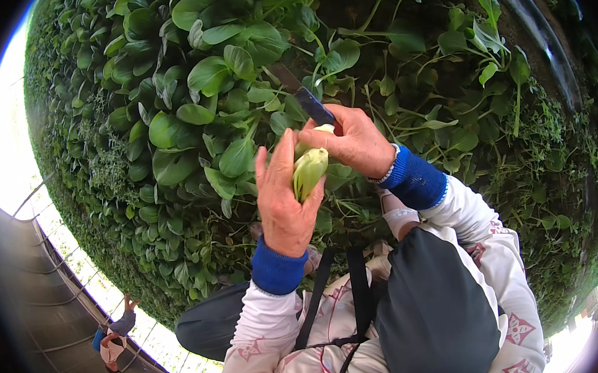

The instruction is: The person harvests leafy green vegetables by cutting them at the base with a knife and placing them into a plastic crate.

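My left hand [286, 208] cradles a pale green head of bok choy [310, 171] between thumb and fingers, its cut base facing up and away from me. My fingers there look slightly blurred. Close against it, my right hand [357, 140] grips a knife [315, 105] with a blue part near the fist and a dark, rusty-looking blade angled up to the left. Another whitish stem end [324, 128] shows by the right thumb; whether the right hand holds it too I cannot tell. Both hands hover above leafy plants.
Dense leafy greens [170, 128] spread to the left and ahead. Sparser plants [430, 125] and weeds grow to the right, near a dark, shiny strip [537, 29]. My dark-covered knee [434, 302] rises at lower right. Another person [117, 334] is far off at lower left.
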`<state>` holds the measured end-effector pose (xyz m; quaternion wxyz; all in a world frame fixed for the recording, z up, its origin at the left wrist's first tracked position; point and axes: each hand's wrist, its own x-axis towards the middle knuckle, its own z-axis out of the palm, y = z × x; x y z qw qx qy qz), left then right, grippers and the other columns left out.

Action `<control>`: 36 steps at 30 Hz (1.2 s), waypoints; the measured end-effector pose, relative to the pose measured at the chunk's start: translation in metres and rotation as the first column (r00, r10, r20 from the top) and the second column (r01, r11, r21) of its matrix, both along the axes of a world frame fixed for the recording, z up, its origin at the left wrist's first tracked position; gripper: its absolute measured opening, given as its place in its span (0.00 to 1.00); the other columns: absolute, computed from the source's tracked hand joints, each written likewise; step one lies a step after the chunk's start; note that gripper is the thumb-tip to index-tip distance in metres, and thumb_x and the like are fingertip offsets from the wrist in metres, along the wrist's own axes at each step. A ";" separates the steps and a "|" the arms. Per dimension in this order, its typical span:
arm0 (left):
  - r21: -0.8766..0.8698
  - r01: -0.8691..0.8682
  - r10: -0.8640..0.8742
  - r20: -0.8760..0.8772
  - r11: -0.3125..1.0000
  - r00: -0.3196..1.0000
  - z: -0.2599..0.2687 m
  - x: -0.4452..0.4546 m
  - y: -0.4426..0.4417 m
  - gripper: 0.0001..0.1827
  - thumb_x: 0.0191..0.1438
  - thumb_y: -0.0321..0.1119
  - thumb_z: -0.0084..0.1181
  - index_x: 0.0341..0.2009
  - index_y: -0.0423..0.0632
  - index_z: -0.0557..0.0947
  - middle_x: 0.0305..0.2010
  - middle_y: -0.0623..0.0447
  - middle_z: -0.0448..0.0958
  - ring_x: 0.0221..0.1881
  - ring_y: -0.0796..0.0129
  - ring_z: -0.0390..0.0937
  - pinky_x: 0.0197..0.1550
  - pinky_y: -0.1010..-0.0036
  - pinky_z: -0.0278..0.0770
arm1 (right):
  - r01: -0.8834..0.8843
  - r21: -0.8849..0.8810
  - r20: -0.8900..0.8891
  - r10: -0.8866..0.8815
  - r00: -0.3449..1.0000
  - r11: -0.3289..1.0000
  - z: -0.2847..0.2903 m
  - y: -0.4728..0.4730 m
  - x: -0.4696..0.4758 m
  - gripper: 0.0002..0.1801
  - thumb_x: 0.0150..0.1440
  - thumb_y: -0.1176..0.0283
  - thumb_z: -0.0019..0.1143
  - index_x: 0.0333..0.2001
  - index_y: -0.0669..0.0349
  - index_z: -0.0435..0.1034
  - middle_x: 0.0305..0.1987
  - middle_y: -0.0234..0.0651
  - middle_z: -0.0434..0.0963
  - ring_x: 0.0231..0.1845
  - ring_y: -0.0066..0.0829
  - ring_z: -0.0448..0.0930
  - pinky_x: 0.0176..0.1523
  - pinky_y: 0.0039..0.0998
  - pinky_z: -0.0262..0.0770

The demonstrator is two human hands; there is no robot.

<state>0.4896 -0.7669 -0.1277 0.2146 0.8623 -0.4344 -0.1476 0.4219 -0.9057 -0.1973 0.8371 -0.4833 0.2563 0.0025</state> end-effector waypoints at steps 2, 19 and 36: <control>-0.001 -0.215 0.206 -0.278 0.977 0.938 -0.033 -0.014 0.016 0.31 0.44 0.27 0.62 0.55 0.41 0.70 0.46 0.46 0.73 0.44 0.53 0.75 0.51 0.63 0.69 | -0.080 0.167 -0.055 0.090 0.994 0.983 -0.021 0.008 -0.005 0.16 0.58 0.58 0.54 0.36 0.61 0.71 0.24 0.22 0.70 0.24 0.11 0.67 0.26 0.16 0.62; 0.228 -0.566 0.606 -0.182 0.792 0.774 -0.149 -0.035 0.077 0.18 0.44 0.33 0.58 0.40 0.41 0.74 0.37 0.39 0.73 0.41 0.41 0.72 0.43 0.58 0.71 | -0.300 -0.954 -0.254 0.569 0.782 -0.015 -0.149 0.014 0.029 0.11 0.55 0.61 0.51 0.34 0.56 0.71 0.20 0.39 0.74 0.24 0.43 0.77 0.25 0.38 0.72; 0.110 -0.248 0.269 -0.269 0.962 0.925 -0.122 -0.046 0.097 0.25 0.41 0.26 0.60 0.47 0.46 0.73 0.49 0.41 0.72 0.48 0.43 0.70 0.50 0.59 0.70 | -0.467 -0.147 -0.044 0.466 0.884 0.872 -0.128 0.027 0.000 0.29 0.52 0.50 0.60 0.48 0.63 0.70 0.41 0.42 0.77 0.44 0.31 0.76 0.47 0.30 0.70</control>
